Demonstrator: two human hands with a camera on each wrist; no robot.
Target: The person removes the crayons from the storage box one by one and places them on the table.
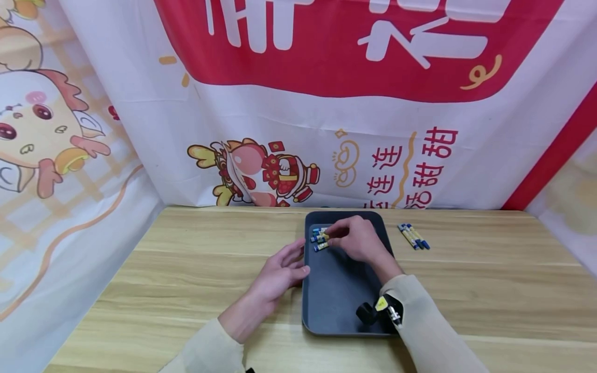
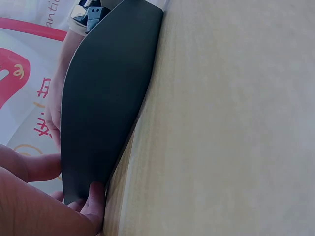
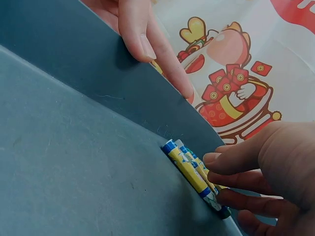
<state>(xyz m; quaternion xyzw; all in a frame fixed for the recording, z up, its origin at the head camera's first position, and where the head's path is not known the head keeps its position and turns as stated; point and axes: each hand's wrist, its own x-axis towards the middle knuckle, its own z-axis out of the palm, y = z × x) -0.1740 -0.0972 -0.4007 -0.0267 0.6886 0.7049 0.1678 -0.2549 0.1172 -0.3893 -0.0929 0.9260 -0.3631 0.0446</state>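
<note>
Nearest us, two pale sleeves [image 1: 434, 321] lie over a wooden bench [image 1: 210, 274], with a small camera [image 1: 367, 313] at the right wrist. The left hand [image 1: 277, 274] steadies a dark grey tray [image 1: 336, 290] by its left wall, thumb at the rim and fingers along the outside. The tray's long side runs away from us.

Past the left thumb, the right hand [image 1: 359, 241] bends over the tray's far left corner, thumb and fingers narrowly parted at some crayons [image 1: 322, 247]. We cannot tell whether it pinches one. These crayons lie directly under the right fingertips, the nearer hand, with the wall between them and the left fingers. They lie roughly side by side, their long axes pointing across the tray towards the left hand. Each is short and thick, wrapped in yellow with blue bands.

To the right of the right hand, outside the tray, a second group [image 1: 414, 237] lies slantwise on the bench. Beyond both hands hangs a white cloth [image 1: 280, 116] with red lettering and cartoon figures.
</note>
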